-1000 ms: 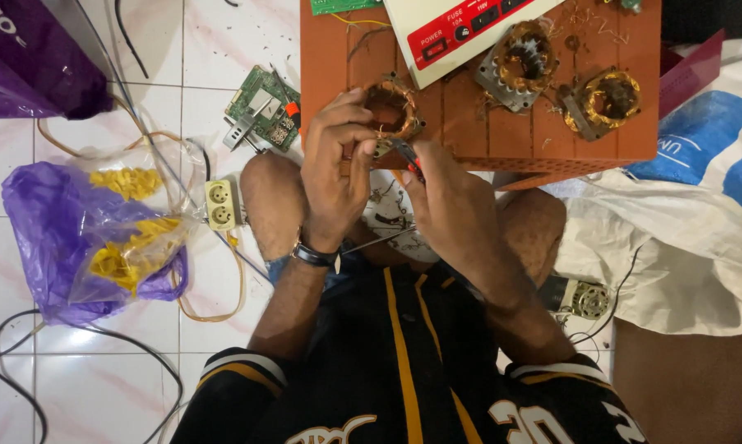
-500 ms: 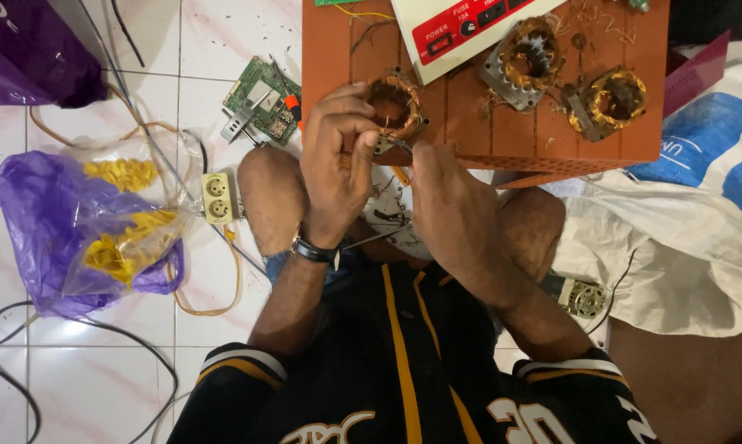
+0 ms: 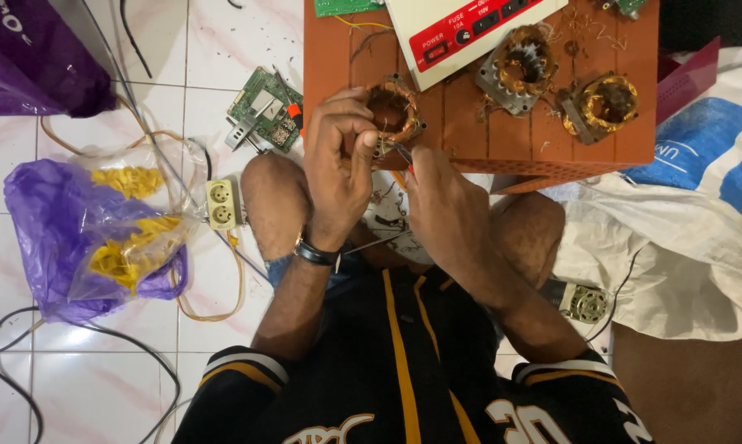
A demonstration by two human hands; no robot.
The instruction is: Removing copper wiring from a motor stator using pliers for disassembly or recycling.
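Left hand [image 3: 340, 164] should grip the copper motor coil [image 3: 391, 115] firmly at upper centre while right hand [image 3: 446, 201], closed on a thin tool [image 3: 405, 156], picks gently at the wires.

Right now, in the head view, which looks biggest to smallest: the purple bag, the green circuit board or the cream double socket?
1. purple bag, by far the largest.
2. green circuit board.
3. cream double socket, slightly smaller than the board.

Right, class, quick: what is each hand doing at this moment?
Left hand: closed, gripping the coil at the stool's edge.
Right hand: closed on a thin red-handled tool, tip at the coil.
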